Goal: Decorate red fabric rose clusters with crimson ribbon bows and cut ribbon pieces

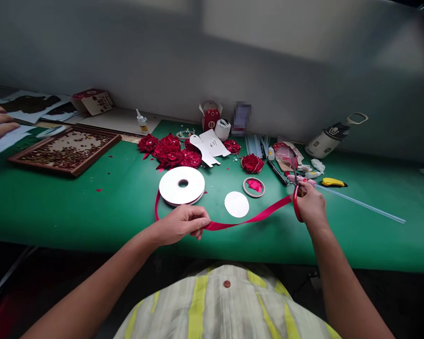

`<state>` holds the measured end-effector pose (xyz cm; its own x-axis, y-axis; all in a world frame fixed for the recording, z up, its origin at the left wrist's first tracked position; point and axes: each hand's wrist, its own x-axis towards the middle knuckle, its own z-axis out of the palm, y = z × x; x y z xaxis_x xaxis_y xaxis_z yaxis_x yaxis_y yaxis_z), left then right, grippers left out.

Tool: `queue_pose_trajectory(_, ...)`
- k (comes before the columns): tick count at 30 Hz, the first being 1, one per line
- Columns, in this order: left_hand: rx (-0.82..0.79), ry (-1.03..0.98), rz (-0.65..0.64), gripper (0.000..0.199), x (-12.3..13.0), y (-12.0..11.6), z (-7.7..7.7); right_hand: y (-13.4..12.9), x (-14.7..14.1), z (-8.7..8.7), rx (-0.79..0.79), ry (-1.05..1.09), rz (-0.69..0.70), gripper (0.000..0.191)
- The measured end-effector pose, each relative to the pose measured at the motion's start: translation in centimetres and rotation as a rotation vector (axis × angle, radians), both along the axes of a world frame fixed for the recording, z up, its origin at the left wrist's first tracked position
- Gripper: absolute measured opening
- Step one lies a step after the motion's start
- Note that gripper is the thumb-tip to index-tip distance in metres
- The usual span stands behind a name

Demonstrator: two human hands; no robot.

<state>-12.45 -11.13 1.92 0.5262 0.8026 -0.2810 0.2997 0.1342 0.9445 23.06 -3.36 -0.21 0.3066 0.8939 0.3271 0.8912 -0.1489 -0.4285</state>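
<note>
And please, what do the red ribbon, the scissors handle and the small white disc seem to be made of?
Red ribbon: probably satin-like fabric, from its soft sheen and limp sag.
Scissors handle: likely smooth plastic, from its even, bright red colour.
Small white disc: perhaps matte card, flat and even white; thin plastic remains possible.

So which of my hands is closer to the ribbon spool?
Left. The left hand is just in front of the spool, pinching the ribbon; the right hand, holding scissors, is far to the spool's right.
</note>
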Motion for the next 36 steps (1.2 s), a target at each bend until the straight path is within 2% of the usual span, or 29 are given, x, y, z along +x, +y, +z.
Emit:
queue_pose_trajectory(2, -0.055, -0.085, -0.009, 0.028, 0.5, 0.2, 0.7, -1.2, -0.7, 0.1, -0.010, 0.026, -0.011, 0.039)
queue_pose_trajectory(4, -0.080, -0.110, -0.025, 0.029, 1.6, 0.8, 1.4, -3.0, -2.4, 0.9, 0.031, 0.173, 0.074, 0.042)
queue_pose_trajectory(6, -0.106, -0.131, -0.040, 0.030, 3.0, 1.5, 2.2, -5.2, -5.1, 2.1, 0.061, 0.502, 0.334, 0.044)
queue_pose_trajectory(8, -0.131, -0.182, -0.039, 0.030, 4.2, 2.2, 2.9, -7.2, -8.0, 3.0, -0.070, 0.821, 0.612, 0.041)
queue_pose_trajectory(9, -0.138, -0.207, -0.034, 0.031, 4.7, 2.4, 3.3, -7.9, -9.4, 3.3, -0.143, 0.923, 0.687, 0.040)
queue_pose_trajectory(11, -0.118, -0.212, -0.033, 0.033, 5.1, 2.9, 3.9, -8.6, -11.3, 3.4, -0.218, 1.072, 0.735, 0.041)
queue_pose_trajectory(13, -0.041, -0.127, -0.061, 0.036, 4.7, 3.4, 4.2, -8.3, -11.8, 3.4, -0.305, 1.155, 0.702, 0.039)
queue_pose_trajectory(15, 0.059, 0.046, -0.119, 0.039, 3.5, 3.8, 3.9, -7.3, -11.1, 3.6, -0.402, 1.180, 0.678, 0.037)
queue_pose_trajectory(17, 0.127, 0.270, -0.196, 0.049, 1.7, 3.8, 3.0, -6.2, -9.7, 4.1, -0.486, 1.176, 0.683, 0.038)
queue_pose_trajectory(18, 0.156, 0.382, -0.231, 0.048, 0.8, 3.7, 2.4, -5.7, -8.9, 4.4, -0.519, 1.170, 0.680, 0.039)
queue_pose_trajectory(20, 0.265, 0.598, -0.239, 0.031, -1.0, 3.1, 1.1, -4.8, -7.3, 5.1, -0.582, 1.138, 0.662, 0.039)
queue_pose_trajectory(22, 0.351, 0.720, -0.188, 0.021, -2.6, 2.4, 0.1, -4.2, -5.7, 5.6, -0.634, 1.075, 0.668, 0.036)
queue_pose_trajectory(26, 0.433, 0.807, -0.107, 0.023, -4.9, 1.4, -0.9, -3.8, -2.3, 6.1, -0.630, 0.984, 0.728, 0.028)
queue_pose_trajectory(29, 0.485, 0.818, -0.091, 0.025, -5.7, 1.4, -1.4, -4.2, -0.3, 6.6, -0.585, 1.032, 0.722, 0.034)
queue_pose_trajectory(32, 0.555, 0.821, -0.057, 0.029, -6.2, 1.4, -2.2, -5.2, 0.9, 7.4, -0.552, 1.081, 0.734, 0.042)
queue_pose_trajectory(36, 0.598, 0.855, 0.005, 0.034, -7.2, 1.3, -3.1, -6.6, 1.6, 8.1, -0.576, 1.091, 0.781, 0.039)
